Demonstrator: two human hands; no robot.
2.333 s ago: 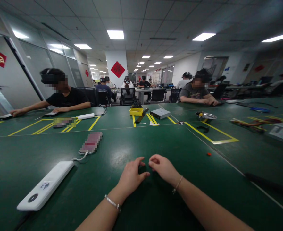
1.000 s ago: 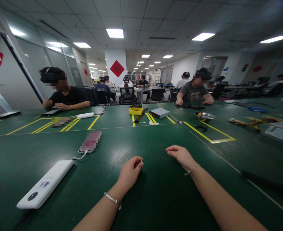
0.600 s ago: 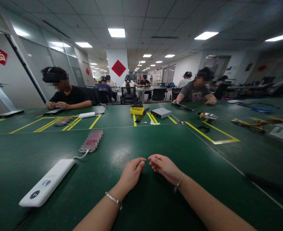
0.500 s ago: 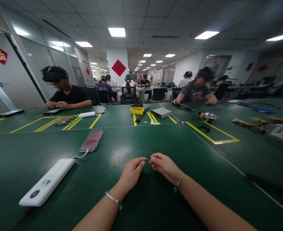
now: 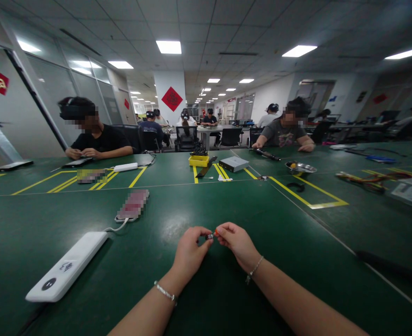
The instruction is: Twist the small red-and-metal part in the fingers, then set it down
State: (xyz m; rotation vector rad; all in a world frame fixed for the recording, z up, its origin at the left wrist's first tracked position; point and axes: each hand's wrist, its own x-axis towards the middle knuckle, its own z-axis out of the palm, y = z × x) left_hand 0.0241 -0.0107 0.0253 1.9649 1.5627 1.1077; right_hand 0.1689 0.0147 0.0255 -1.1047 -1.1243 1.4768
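My left hand (image 5: 191,252) and my right hand (image 5: 236,241) meet fingertip to fingertip just above the green table (image 5: 199,205). The left fingers pinch a small dark metal part (image 5: 209,237). The right fingers pinch a tiny orange-red piece (image 5: 215,231) right against it. Both wrists wear thin bracelets. The two small pieces touch or nearly touch; I cannot tell which.
A white power bank (image 5: 66,267) lies at the near left, cabled to a phone (image 5: 133,205). Farther off are a yellow tray (image 5: 198,161), a grey box (image 5: 233,164) and a metal bowl (image 5: 300,168). Other people sit across the table. A dark bar (image 5: 391,268) lies at the right.
The right hand went out to the right and came back. Both hands have closed into pinches, with the dark part and the orange piece showing between the fingertips.
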